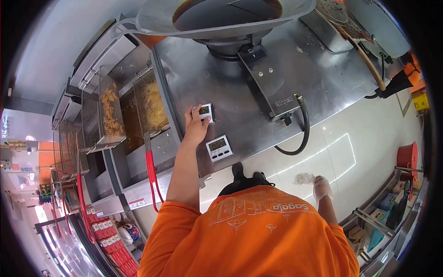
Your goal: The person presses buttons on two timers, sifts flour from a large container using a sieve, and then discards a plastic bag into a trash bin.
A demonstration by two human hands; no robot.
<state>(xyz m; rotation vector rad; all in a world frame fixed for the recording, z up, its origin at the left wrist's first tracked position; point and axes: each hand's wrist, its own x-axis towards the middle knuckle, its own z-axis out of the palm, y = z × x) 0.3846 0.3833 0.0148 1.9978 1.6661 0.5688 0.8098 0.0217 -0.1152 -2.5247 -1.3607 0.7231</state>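
Note:
My left hand (197, 125) is bare and closed around a small white digital timer (206, 111) on the steel counter, with fingers over its left side and thumb at its lower edge. A second white digital timer (219, 148) lies just below it, display facing up. Off the counter's edge, over the floor, my right hand (322, 188) wears a clear plastic glove. Crumpled clear plastic (304, 178) sticks out from its fingers; whether this is another glove I cannot make out.
Left of the counter is a deep fryer with a wire basket of frying food (154, 108) in oil. A raised basket of browned pieces (110, 111) hangs beside it. A red basket handle (151, 168) juts out near my left forearm. A large wok (226, 18) sits on a burner (270, 83).

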